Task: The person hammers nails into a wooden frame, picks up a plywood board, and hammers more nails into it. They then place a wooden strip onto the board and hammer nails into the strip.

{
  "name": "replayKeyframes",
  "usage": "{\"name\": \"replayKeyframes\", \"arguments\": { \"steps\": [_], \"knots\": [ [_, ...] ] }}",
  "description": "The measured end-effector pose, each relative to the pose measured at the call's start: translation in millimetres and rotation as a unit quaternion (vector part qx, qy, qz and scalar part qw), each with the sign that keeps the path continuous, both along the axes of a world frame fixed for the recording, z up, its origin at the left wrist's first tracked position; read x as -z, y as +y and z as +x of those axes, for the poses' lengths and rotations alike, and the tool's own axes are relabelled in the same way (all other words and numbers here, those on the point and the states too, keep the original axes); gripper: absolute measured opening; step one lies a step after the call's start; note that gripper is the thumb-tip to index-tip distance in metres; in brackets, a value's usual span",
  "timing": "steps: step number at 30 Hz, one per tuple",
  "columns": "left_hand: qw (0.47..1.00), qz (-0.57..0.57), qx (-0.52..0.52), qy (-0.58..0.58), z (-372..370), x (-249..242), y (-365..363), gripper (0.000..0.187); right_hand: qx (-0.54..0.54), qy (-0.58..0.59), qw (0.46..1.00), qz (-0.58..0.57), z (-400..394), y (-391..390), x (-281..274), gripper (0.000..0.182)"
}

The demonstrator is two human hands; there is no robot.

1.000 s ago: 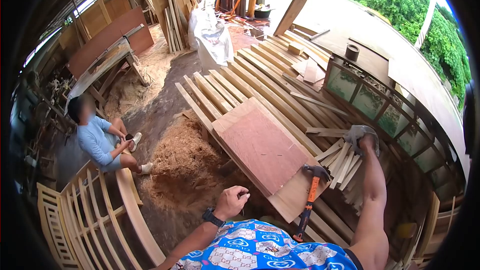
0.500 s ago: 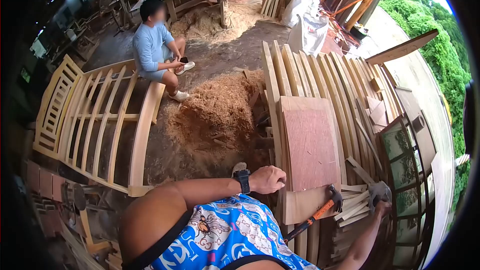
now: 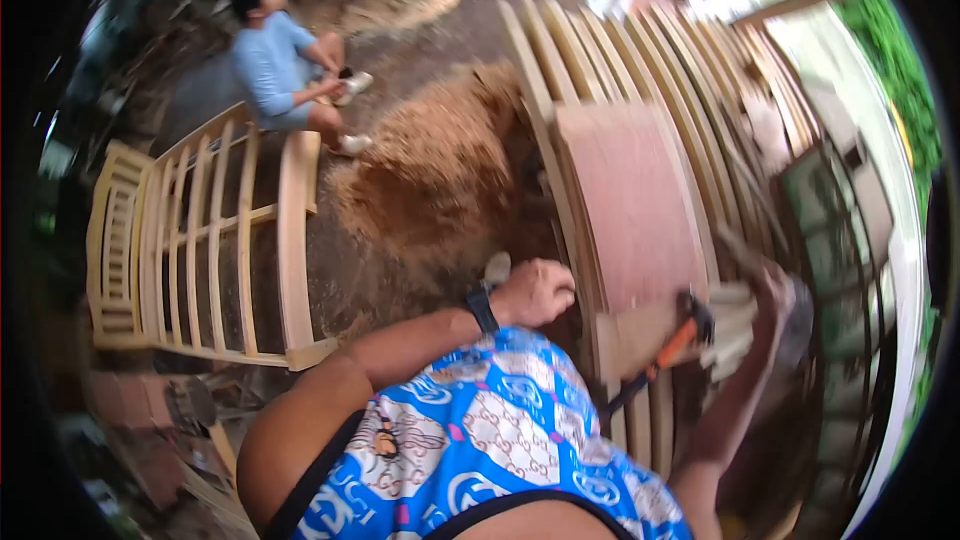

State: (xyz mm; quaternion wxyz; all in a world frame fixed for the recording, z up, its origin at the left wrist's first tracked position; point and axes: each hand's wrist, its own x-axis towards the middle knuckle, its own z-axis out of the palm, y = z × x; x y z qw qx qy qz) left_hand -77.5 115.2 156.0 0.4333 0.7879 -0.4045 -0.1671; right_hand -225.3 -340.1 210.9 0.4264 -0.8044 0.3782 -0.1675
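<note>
My left hand (image 3: 537, 292), wearing a dark watch (image 3: 482, 308), is closed in front of my body beside the left edge of the wood stack. Whatever it may hold is hidden. Motion blurs my right hand (image 3: 770, 292), at the stack's right side near a short wood piece (image 3: 742, 252) and a clear plastic bag (image 3: 797, 325). Its grip cannot be made out. Between the hands, a hammer (image 3: 680, 338) with an orange and black handle lies across a pale board (image 3: 630, 332). A reddish plywood sheet (image 3: 640, 210) lies just beyond it.
Long planks (image 3: 640, 65) run away from me under the plywood. A slatted wooden bed frame (image 3: 293, 240) stands left, with a person (image 3: 270, 55) in light blue sitting on its far end. Sawdust (image 3: 430, 170) is heaped between. Dark framed panels (image 3: 830, 270) lean at the right.
My right hand has moved up and away from the plastic bag, toward the short wood piece. The left hand stays closed, slightly higher in view. The whole view has shifted and blurred.
</note>
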Motion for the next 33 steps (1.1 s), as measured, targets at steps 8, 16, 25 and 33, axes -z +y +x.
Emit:
{"name": "replayKeyframes", "arguments": {
  "steps": [8, 16, 25, 33],
  "knots": [
    [0.998, -0.004, 0.013, 0.054, -2.9, -3.3, -8.4, 0.019, -0.140, -0.008, 0.981, 0.136, 112.8, 104.1, 54.7, 0.022],
    [0.997, 0.002, -0.027, 0.076, -4.4, 0.6, 3.9, 0.019, -0.200, 0.098, 0.974, 0.043, 135.0, 134.2, 68.0, 0.025],
    [0.998, -0.015, -0.004, 0.059, 8.0, -9.2, -7.7, 0.021, -0.184, 0.112, 0.976, 0.028, 134.0, 135.4, 58.0, 0.024],
    [0.998, -0.059, 0.023, 0.006, 23.0, -27.6, -44.1, 0.020, -0.235, 0.040, 0.966, -0.100, 131.3, 121.7, 95.9, 0.025]
  ]
}}
